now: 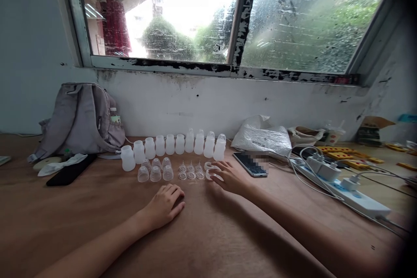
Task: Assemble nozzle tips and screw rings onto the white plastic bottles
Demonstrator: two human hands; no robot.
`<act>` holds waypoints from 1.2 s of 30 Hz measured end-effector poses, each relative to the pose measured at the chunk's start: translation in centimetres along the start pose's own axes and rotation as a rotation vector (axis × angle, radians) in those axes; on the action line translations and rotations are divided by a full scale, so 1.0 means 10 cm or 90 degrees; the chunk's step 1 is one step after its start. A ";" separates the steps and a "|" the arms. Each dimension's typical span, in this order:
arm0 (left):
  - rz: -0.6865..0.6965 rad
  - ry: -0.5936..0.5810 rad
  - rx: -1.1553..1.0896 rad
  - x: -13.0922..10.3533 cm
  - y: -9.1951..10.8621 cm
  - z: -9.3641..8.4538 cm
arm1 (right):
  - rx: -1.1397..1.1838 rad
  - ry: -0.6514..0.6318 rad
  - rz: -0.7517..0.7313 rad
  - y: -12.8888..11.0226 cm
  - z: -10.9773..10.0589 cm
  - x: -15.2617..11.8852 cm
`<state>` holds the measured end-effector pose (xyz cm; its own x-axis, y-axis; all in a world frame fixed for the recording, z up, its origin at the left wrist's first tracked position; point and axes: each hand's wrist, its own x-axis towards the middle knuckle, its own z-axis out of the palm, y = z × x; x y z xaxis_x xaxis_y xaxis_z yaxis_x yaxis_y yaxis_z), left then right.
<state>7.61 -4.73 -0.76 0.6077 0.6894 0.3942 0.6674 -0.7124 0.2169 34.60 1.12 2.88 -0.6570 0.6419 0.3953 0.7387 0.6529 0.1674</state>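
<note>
Left of the smooth, frosted plastic bottles (170, 144) sits a matt cloth backpack (70, 115), right a crinkled, shiny plastic bag (263, 137), in front clear, glossy plastic caps (155, 173).

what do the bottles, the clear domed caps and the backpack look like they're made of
Bottles: probably plastic, frosted and matte; they look milky and only half see-through.
Clear domed caps: likely hard plastic, smooth and glossy; they are see-through with pale glints.
Backpack: fabric, perhaps nylon or polyester, dull-finished; its sides crease softly.
</note>
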 end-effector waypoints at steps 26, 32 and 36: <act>0.001 0.030 0.011 -0.02 -0.01 0.00 | -0.009 0.127 0.132 0.19 0.13 1.25; -0.030 0.226 0.067 -0.04 0.01 0.01 | 0.298 0.298 0.199 -0.12 -0.22 0.59; -0.055 0.288 0.053 -0.03 -0.02 0.00 | 0.723 0.204 0.252 -0.44 -0.20 0.18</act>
<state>7.28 -4.82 -0.98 0.3130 0.6059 0.7314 0.7510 -0.6293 0.2000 30.51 -1.39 4.65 -0.2349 0.8513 0.4692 0.2240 0.5172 -0.8260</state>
